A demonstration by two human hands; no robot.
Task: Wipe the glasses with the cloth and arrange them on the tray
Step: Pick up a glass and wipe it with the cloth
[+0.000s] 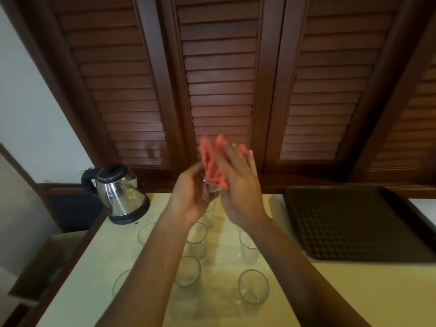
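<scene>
My left hand (192, 197) grips a clear glass (212, 188) raised above the counter, its fingers curled round it. My right hand (238, 182) holds a crumpled orange-pink cloth (213, 162) against the glass, fingers stretched out along the cloth. The cloth is blurred and hides most of the glass. Several more clear glasses stand on the pale counter below my arms, among them one (253, 286) at the front right and one (188, 271) in the middle. A dark brown tray (354, 223) with a bumpy surface lies at the right and carries nothing.
A steel electric kettle (120, 193) with a black handle stands at the counter's back left. Dark wooden louvred doors (219, 79) rise behind the counter. A cardboard box (44, 258) sits on the floor to the left, below the counter edge.
</scene>
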